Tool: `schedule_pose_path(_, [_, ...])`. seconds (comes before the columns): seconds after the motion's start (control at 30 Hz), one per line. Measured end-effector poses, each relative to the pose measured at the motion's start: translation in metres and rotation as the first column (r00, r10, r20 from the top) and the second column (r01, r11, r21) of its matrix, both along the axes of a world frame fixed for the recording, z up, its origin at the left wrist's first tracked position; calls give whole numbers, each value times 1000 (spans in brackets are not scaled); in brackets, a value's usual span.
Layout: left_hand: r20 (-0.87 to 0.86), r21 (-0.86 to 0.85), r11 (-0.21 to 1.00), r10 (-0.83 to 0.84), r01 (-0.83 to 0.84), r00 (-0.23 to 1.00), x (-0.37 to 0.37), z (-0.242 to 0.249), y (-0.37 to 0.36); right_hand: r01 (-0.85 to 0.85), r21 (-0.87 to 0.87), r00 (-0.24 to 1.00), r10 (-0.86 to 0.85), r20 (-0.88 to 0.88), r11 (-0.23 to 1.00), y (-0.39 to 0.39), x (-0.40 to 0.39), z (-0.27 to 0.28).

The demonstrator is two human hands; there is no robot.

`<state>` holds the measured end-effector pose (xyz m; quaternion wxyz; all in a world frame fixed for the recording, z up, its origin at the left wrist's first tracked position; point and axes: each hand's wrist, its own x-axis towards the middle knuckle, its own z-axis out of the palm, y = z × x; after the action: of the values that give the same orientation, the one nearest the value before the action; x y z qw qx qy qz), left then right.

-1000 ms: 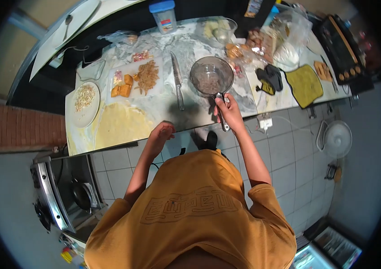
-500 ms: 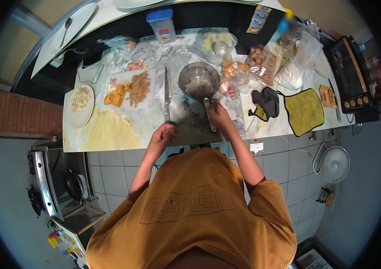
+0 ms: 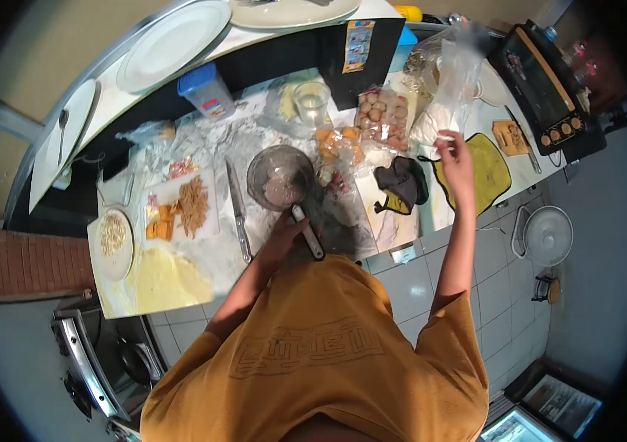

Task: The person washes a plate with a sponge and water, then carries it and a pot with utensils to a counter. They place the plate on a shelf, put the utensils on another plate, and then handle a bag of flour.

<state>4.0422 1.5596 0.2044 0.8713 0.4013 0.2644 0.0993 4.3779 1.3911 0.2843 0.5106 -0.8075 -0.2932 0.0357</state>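
A saucepan [image 3: 280,177] stands on the marble counter, its handle pointing toward my body. My left hand [image 3: 284,234] is closed round the near end of that handle, close to the pan. Over at the right, my right hand [image 3: 454,151] is raised at a clear plastic bag [image 3: 442,110] with white contents, its fingers bent against the bag's lower part. Left of the pan lies a long knife [image 3: 237,206]. Beyond it a white cutting board [image 3: 210,214] carries shredded brown food [image 3: 193,205] and orange chunks [image 3: 160,223].
A plate of chopped food [image 3: 113,239] is at the left. Dark mitts [image 3: 400,184] and a green cloth [image 3: 479,177] lie at the right, before a toaster oven [image 3: 549,88]. Behind the pan are a glass bowl [image 3: 311,102], bagged round items [image 3: 382,116] and a blue-lidded container [image 3: 206,92].
My right hand has let go of the pan handle and moved right to the plastic bag. My left hand has moved from beside the knife to the handle. The view has turned rightward.
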Motion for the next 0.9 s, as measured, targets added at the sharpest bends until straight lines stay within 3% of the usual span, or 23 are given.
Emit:
schedule_pose_path(0.07, [-73,115,993,-15,24,997,-2,3,11,39,103,997,-31,-75,994,0,53,-3])
schedule_pose_path(0.1, [-32,199,976,-87,91,996,-6,-21,24,50,110,997,-43,-70,993,5,75,-5])
schedule_pose_path(0.13, [-30,205,974,-98,102,995,-8,-19,29,179,160,983,-184,16,971,12,94,-7])
schedule_pose_path(0.17, [-80,256,966,-6,26,997,-9,-17,31,298,217,942,-323,94,930,19,111,-10])
schedule_pose_path(0.2, [-123,308,950,91,-49,988,-10,-14,34,305,220,939,-332,94,927,28,125,-13])
schedule_pose_path(0.27, [-138,246,965,124,-87,983,-10,-7,43,427,123,827,-441,349,896,42,148,-21])
schedule_pose_path(0.33, [-197,290,944,219,-156,956,-8,1,50,458,75,819,-453,352,886,61,142,-18])
schedule_pose_path(0.4, [-191,302,941,214,-150,958,-8,-8,60,567,-265,816,-485,316,780,76,129,-9])
schedule_pose_path(0.47, [-159,319,934,219,-160,963,-7,-12,67,612,-265,775,-499,388,745,81,142,-28])
schedule_pose_path(0.53, [-199,335,930,230,-154,953,-5,4,69,591,-37,774,-553,308,806,84,148,-36])
schedule_pose_path(0.57, [-235,352,924,239,-147,942,-5,10,70,585,-38,778,-547,310,810,85,148,-41])
schedule_pose_path(0.63, [-208,367,912,271,-182,940,-7,-3,78,423,229,752,-481,450,876,82,140,-48])
schedule_pose_path(0.7, [-190,377,902,296,-209,936,-12,-7,79,382,318,760,-491,425,867,75,127,-39])
schedule_pose_path(0.77, [-351,576,808,384,-127,854,-13,7,78,329,428,737,-512,441,842,65,127,-32])
schedule_pose_path(0.8, [-353,574,809,385,-128,853,-18,4,79,328,425,738,-509,442,844,61,127,-26])
schedule_pose_path(0.87, [-184,789,598,447,-140,876,-32,-8,84,324,505,792,-521,317,800,53,124,-3])
schedule_pose_path(0.9, [-198,813,569,471,-124,860,-38,-11,89,261,552,837,-471,278,792,50,121,11])
